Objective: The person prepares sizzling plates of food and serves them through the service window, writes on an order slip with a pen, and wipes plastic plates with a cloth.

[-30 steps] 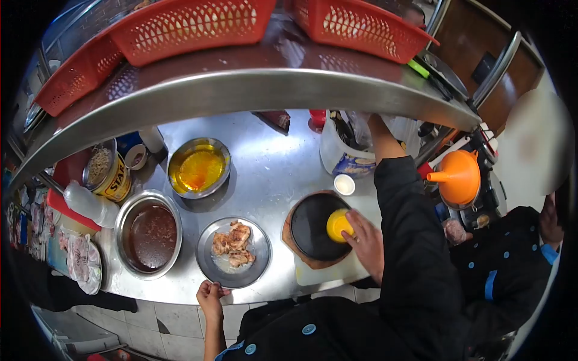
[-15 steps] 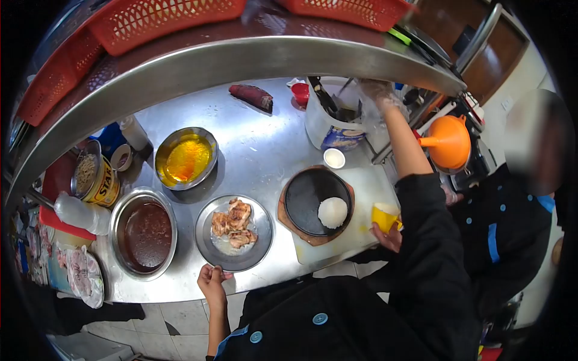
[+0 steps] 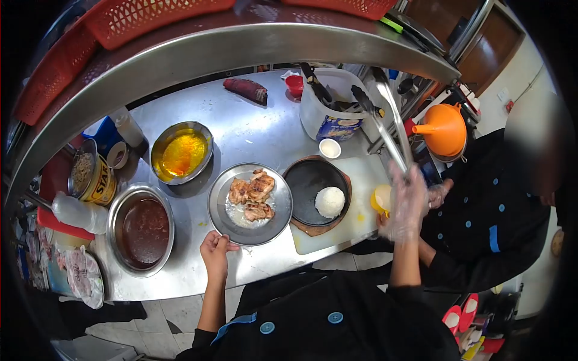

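My left hand (image 3: pixel 217 251) pinches the near rim of a round metal plate (image 3: pixel 282 225). Grilled chicken pieces (image 3: pixel 260 185) lie on that plate. My right hand (image 3: pixel 407 201), in a clear plastic glove, is closed around long metal tongs (image 3: pixel 391 135), whose dark tips point up beside the white container (image 3: pixel 313 123). Between my hands, a rounded mound of rice (image 3: pixel 330 202) sits on a black sizzling plate (image 3: pixel 301 180) with a wooden base. A co-worker's hand, partly hidden behind mine, is at a yellow cup (image 3: pixel 380 197) above the cutting board (image 3: pixel 313 243).
On the left stand a pot of brown sauce (image 3: pixel 144 231), a bowl of yellow liquid (image 3: pixel 182 153) and a yellow can (image 3: pixel 101 183). A small white cup (image 3: pixel 330 148) is behind the black plate. An orange funnel (image 3: pixel 444 129) and a co-worker (image 3: pixel 481 204) are at right; a metal shelf edge (image 3: pixel 253 42) crosses above.
My right hand has come out of the white container area with the tongs. My left hand has shifted the metal plate up and right. The yellow cup has left the black plate, exposing the rice.
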`<state>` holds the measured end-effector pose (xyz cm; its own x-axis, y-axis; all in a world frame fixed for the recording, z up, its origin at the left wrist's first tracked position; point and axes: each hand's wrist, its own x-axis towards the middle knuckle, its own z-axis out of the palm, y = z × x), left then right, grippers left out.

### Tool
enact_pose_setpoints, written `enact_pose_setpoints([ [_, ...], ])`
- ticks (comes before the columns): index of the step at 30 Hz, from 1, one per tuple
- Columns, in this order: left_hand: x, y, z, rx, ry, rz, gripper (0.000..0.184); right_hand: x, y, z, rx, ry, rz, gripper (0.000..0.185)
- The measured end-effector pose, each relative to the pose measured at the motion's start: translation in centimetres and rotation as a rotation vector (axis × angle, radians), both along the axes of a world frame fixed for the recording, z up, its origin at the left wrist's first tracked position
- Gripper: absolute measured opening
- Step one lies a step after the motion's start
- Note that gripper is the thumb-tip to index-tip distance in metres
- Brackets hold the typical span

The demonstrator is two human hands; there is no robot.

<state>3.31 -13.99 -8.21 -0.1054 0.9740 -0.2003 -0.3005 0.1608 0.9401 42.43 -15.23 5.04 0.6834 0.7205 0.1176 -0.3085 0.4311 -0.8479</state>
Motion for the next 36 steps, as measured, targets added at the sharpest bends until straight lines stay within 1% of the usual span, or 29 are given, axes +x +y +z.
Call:
enact_pose_setpoints([
  [1, -0.1, 0.3, 0.5, 0.006, 0.001, 0.007, 0.011, -1.5, -1.8, -0.3, -0.055, 0.141, 0.076, 0.039],
  [2, 0.0, 0.6, 0.8, -0.017, 0.024, -0.011, 0.009, -4.3, -2.8, 0.8, -0.143, 0.196, 0.231, 0.049],
  [4, 0.1, 0.9, 1.2, -0.055, 0.053, -0.031, 0.008, -5.5, -2.8, -1.1, -0.155, 0.105, 0.753, 0.055],
  [6, -0.1, 1.9, 1.7, -0.006, 0.088, -0.124, 0.004, -6.1, -1.2, -2.5, -0.368, 0.024, 0.944, 0.057],
  [7, 0.0, 2.5, 1.6, 0.02, 0.092, -0.137, 0.003, -6.5, -0.2, -1.4, -0.596, -0.165, 0.899, 0.06],
  [8, -0.3, 3.1, 1.8, 0.018, 0.094, -0.133, 0.003, -6.2, 0.8, -0.8, -0.596, -0.163, 0.904, 0.06],
  [10, -0.8, 4.5, 2.2, 0.052, 0.166, -0.256, 0.003, -5.1, 3.1, 0.6, -0.455, -1.222, 0.786, 0.077],
  [12, -1.2, 5.6, 3.0, 0.052, 0.191, -0.271, 0.004, -5.0, 4.8, 4.0, -0.756, -1.336, 0.896, 0.078],
  [14, -1.6, 6.8, 3.5, 0.104, 0.273, -0.396, 0.003, -4.6, 6.5, 5.4, -0.747, -1.976, 0.949, 0.076],
  [15, -1.5, 7.3, 4.0, 0.116, 0.311, -0.412, 0.002, -4.2, 7.4, 5.6, -0.655, -2.113, 0.948, 0.074],
  [16, -1.4, 7.6, 4.5, 0.114, 0.311, -0.408, 0.002, -4.1, 8.3, 5.9, -0.652, -2.114, 0.952, 0.074],
  [18, -1.1, 8.1, 5.3, 0.157, 0.31, -0.466, 0.001, -4.3, 9.9, 6.6, -0.534, -2.22, 1.176, 0.063],
  [19, -1.0, 8.4, 5.5, 0.149, 0.294, -0.48, 0.001, -4.5, 10.3, 6.8, -0.532, -2.215, 1.228, 0.052],
  [20, -0.8, 8.6, 5.4, 0.149, 0.293, -0.477, 0.001, -4.6, 10.8, 6.9, -0.53, -2.217, 1.23, 0.052],
  [22, -0.2, 8.9, 4.7, 0.13, 0.235, -0.445, 0.0, -4.5, 11.5, 6.8, -0.521, -2.209, 1.421, 0.043],
  [23, 0.0, 8.9, 4.4, 0.129, 0.234, -0.444, 0.0, -3.4, 11.6, 5.3, -0.432, -2.06, 1.438, 0.038],
  [24, 0.4, 8.7, 4.2, 0.112, 0.219, -0.413, 0.001, -2.4, 11.7, 4.3, -0.43, -2.06, 1.441, 0.038],
  [26, 0.7, 8.5, 3.7, 0.094, 0.2, -0.38, 0.002, -1.2, 11.6, 3.3, -0.401, -1.939, 1.459, 0.035],
  [27, 0.9, 8.4, 3.5, 0.085, 0.21, -0.361, 0.003, -0.6, 11.7, 3.2, -0.366, -1.867, 1.464, 0.034],
  [28, 1.1, 8.2, 3.2, 0.075, 0.22, -0.343, 0.004, 0.0, 11.7, 3.7, -0.369, -1.867, 1.47, 0.034],
  [30, 1.2, 7.9, 2.8, 0.069, 0.227, -0.312, 0.005, 1.4, 11.6, 5.3, -0.837, -1.548, 1.43, 0.034],
  [31, 1.1, 7.8, 2.6, 0.068, 0.238, -0.285, 0.006, 2.4, 11.6, 5.3, -0.927, -1.566, 1.331, 0.036],
  [32, 1.0, 7.6, 2.3, 0.068, 0.237, -0.288, 0.006, 3.7, 11.8, 4.8, -0.93, -1.564, 1.329, 0.036],
  [34, 1.0, 7.4, 1.8, 0.036, 0.234, -0.26, 0.006, 6.3, 12.9, 2.3, -0.915, -1.685, 1.305, 0.038],
  [35, 1.1, 7.3, 1.6, 0.035, 0.234, -0.264, 0.006, 6.7, 13.2, 0.7, -0.918, -1.682, 1.303, 0.038],
  [36, 1.2, 7.2, 1.4, 0.031, 0.238, -0.25, 0.006, 7.1, 13.5, -0.8, -1.011, -1.627, 1.299, 0.039],
])
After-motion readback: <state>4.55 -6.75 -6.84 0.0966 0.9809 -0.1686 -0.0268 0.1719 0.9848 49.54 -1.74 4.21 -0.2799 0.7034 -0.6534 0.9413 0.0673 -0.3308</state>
